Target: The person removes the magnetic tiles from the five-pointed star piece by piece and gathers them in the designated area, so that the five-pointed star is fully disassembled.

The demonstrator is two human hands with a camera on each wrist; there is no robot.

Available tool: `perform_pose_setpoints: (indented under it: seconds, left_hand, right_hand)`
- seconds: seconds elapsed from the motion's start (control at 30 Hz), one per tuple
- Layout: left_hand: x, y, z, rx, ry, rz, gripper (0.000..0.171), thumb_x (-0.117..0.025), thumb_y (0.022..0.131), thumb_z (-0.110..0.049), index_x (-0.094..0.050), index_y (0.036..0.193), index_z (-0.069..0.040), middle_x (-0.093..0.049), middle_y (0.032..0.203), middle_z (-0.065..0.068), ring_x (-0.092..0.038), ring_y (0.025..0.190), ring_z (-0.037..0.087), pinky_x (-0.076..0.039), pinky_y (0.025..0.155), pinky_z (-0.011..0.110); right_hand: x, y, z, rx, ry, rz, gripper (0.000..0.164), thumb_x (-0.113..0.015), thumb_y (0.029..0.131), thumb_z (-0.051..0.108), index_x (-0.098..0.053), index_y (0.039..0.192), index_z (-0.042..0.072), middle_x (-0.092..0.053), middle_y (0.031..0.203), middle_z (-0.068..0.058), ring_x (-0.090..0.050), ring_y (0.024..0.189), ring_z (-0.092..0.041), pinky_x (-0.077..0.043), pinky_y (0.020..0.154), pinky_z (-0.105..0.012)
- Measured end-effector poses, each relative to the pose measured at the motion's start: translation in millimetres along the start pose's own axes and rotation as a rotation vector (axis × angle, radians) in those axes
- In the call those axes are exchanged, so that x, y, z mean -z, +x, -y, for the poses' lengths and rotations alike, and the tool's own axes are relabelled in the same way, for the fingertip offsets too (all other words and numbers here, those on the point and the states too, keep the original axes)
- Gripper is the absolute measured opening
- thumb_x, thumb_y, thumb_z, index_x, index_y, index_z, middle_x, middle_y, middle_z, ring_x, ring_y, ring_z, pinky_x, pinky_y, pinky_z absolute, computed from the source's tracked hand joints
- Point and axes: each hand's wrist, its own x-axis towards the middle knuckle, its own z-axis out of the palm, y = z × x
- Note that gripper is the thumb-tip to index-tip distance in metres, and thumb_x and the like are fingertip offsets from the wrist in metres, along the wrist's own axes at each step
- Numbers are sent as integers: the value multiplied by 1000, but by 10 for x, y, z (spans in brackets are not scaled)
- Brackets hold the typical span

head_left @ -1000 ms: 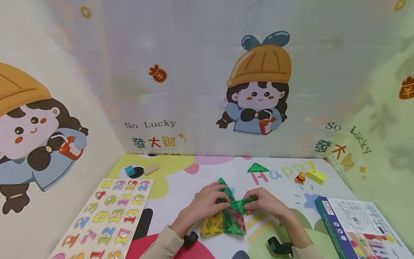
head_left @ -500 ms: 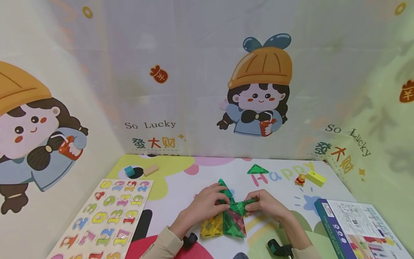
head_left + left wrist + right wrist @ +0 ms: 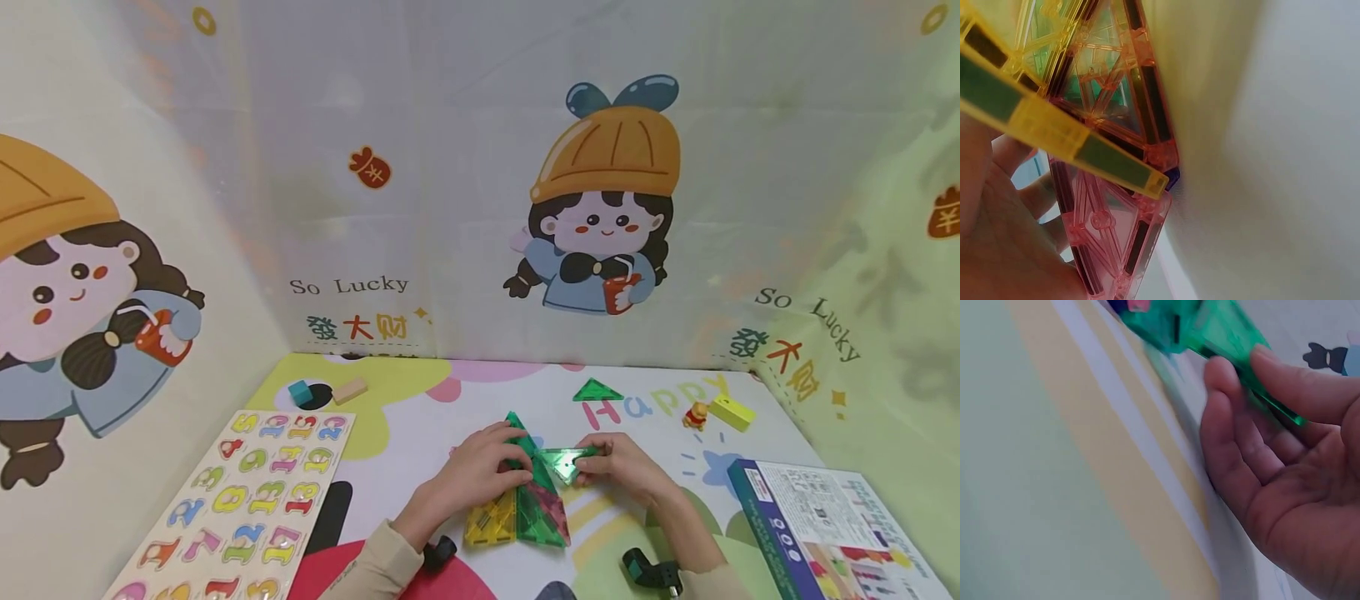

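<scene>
Translucent magnetic tiles form a joined build in the middle of the table, with a yellow tile (image 3: 491,520), a green tile (image 3: 540,518) and a pink tile (image 3: 1107,222) among them. My left hand (image 3: 483,468) holds the build from its left side, fingers curled over its upper part. My right hand (image 3: 624,467) pinches a green triangular magnetic tile (image 3: 558,462) between thumb and fingers. That tile's left corner is right at the build's right side. In the right wrist view the thumb (image 3: 1300,390) lies along the green tile, whose far end overlaps the build.
A number puzzle board (image 3: 247,500) lies at the left, and a boxed set (image 3: 832,517) at the right. Towards the back are another green triangle tile (image 3: 597,390), a small bear figure (image 3: 696,415), a yellow block (image 3: 732,412), a blue block (image 3: 301,394) and a wooden block (image 3: 349,392).
My right hand has shifted slightly right and turned the green triangle tile so its face shows more fully. The left hand and the build have stayed in place.
</scene>
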Motion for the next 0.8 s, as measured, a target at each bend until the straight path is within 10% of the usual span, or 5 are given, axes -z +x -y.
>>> perform_pose_setpoints:
  seconds: [0.47, 0.8]
  left_hand:
    - [-22, -1, -2, -5, -11, 3, 14, -63, 95, -44, -74, 102, -37, -54, 147, -4, -37, 147, 26, -34, 114, 56]
    - [-18, -10, 12, 3, -2, -6, 14, -62, 95, -45, -73, 102, -39, -53, 147, -5, -36, 147, 26, -33, 115, 57]
  right_hand:
    - [341, 47, 24, -106, -59, -471, 40, -61, 97, 11, -54, 133, -6, -66, 76, -3, -68, 70, -13, -56, 69, -24]
    - [519, 236, 14, -126, -210, -538, 35, -61, 96, 8, -60, 128, -6, -61, 73, -3, -59, 61, -9, -50, 58, -23]
